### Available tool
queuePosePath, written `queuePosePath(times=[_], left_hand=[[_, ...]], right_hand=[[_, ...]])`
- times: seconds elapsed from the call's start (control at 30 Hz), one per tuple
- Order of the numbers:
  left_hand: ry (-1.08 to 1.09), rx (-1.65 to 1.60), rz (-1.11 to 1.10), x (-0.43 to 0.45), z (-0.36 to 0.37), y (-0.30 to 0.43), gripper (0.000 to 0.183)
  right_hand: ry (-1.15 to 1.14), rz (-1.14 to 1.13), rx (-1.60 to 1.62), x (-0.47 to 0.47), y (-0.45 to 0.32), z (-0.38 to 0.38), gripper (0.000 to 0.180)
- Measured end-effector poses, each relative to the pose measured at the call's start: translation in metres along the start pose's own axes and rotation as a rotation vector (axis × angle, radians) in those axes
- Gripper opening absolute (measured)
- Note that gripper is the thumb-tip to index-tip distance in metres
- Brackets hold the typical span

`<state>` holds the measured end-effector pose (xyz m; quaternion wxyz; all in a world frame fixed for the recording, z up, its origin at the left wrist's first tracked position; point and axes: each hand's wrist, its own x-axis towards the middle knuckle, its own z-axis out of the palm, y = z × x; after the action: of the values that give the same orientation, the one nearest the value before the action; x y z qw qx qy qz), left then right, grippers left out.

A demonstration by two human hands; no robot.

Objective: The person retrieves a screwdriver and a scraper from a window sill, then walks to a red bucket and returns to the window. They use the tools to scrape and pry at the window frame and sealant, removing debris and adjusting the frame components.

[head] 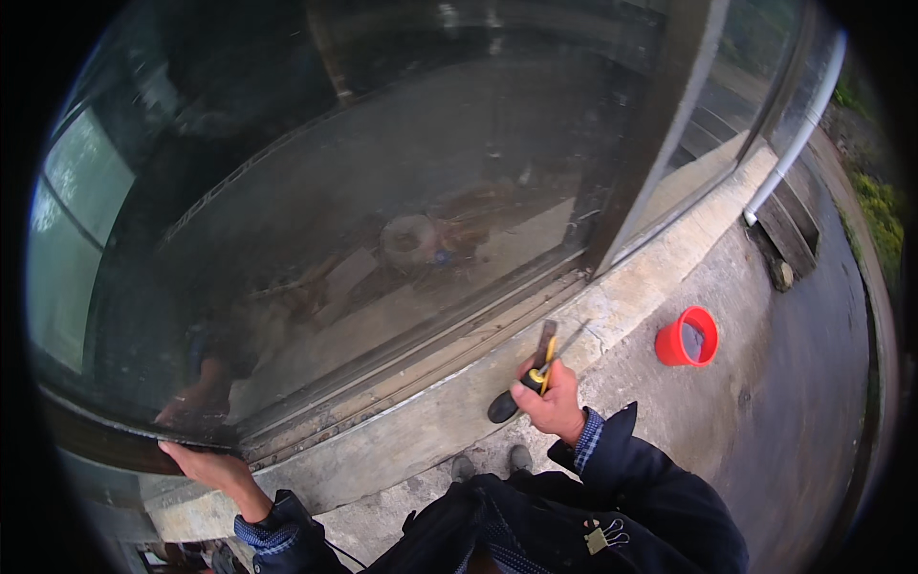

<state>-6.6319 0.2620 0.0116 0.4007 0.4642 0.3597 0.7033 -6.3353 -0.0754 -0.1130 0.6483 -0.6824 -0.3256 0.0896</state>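
My left hand (219,475) is against the dark frame (107,434) of a glass window panel (401,143), at the lower left. Whether its fingers curl around the frame edge is hidden. Above the concrete sill, my right hand (556,405) grips several slim tools together. One is a screwdriver (504,406) with a black and yellow handle, its thin shaft pointing up and right. Beside it are a flat, dark, worn strip (547,337) and a narrow yellow piece (551,350), whose kinds I cannot tell. Bare window track (430,362) runs between my hands, with dirt along its grooves.
A red bucket (668,346) with greyish contents stands on the concrete ground to the right. Past it are a white drainpipe (803,136), a stone (782,275) and boards (789,222). The concrete sill (401,448) lies between my shoes (463,468) and the window track.
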Motion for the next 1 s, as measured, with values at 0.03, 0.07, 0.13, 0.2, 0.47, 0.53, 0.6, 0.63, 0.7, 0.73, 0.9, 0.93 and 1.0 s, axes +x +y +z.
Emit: queuePosePath(times=[0.03,0.07,0.13,0.2,0.47,0.53,0.6,0.63,0.7,0.73,0.9,0.93,1.0], left_hand=[[-0.037,0.07,0.04,0.0,0.001,-0.003,0.065],[-0.033,0.09,0.028,-0.001,0.002,-0.005,0.064],[0.032,0.139,0.062,-0.003,0.005,-0.007,0.072],[0.083,0.149,0.025,-0.002,0.007,-0.005,0.077],[0.374,-0.006,-0.068,0.016,0.021,-0.004,0.074],[0.374,0.041,-0.029,0.016,0.02,-0.007,0.067],[0.38,0.084,0.013,0.016,0.019,-0.01,0.06],[0.383,0.105,0.038,0.016,0.018,-0.011,0.056],[0.395,0.152,0.092,0.017,0.017,-0.011,0.049],[0.403,0.168,0.114,0.016,0.017,-0.011,0.045],[0.34,0.178,0.092,-0.007,0.035,-0.014,0.046],[0.313,0.167,0.08,-0.016,0.042,-0.013,0.047],[0.239,0.136,0.062,-0.035,0.059,-0.007,0.049]], right_hand=[[-0.015,0.022,-0.023,0.0,-0.002,-0.002,0.03],[-0.007,0.007,-0.041,0.001,-0.004,-0.003,0.032],[0.007,-0.02,-0.041,-0.001,-0.009,-0.009,0.029],[0.018,-0.083,-0.095,0.003,-0.01,-0.014,0.028],[-0.005,-0.121,-0.031,0.013,0.016,-0.03,0.026],[-0.042,-0.163,0.004,0.012,0.023,-0.027,0.032],[-0.056,-0.195,0.091,0.013,0.025,-0.025,0.036],[-0.05,-0.216,0.155,0.013,0.025,-0.024,0.035],[-0.065,-0.279,0.121,0.016,0.024,-0.024,0.036],[-0.093,-0.274,0.113,0.015,0.023,-0.025,0.037],[-0.132,-0.271,0.113,0.016,0.021,-0.032,0.042],[-0.118,-0.354,0.041,0.017,0.022,-0.032,0.042],[-0.128,-0.351,0.067,0.018,0.023,-0.03,0.04]])
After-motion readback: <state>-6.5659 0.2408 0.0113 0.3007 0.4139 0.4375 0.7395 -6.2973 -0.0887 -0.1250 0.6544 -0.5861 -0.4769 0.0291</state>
